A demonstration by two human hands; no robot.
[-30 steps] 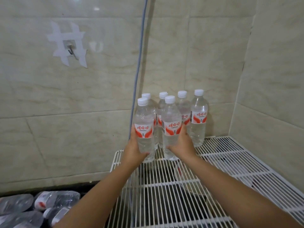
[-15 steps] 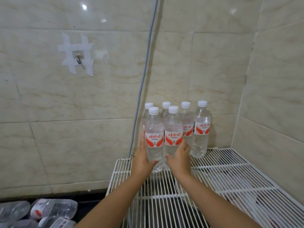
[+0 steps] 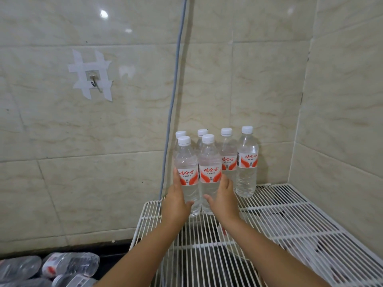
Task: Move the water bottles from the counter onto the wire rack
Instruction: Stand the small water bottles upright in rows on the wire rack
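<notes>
Our fingers (image 3: 176, 179) wrapped round two front bottles, left hand (image 3: 176, 201) gripping the left bottle (image 3: 186, 172), right hand (image 3: 224, 200) gripping the right bottle (image 3: 209, 172), both upright on the wire rack (image 3: 290, 220), four bottles behind, more bottles (image 3: 70, 264) lying on our bench lower left.

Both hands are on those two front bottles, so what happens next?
Probably let go: the left hand and right hand hold the two front bottles, which look upright on the wire rack. More bottles lie lower left.
</notes>
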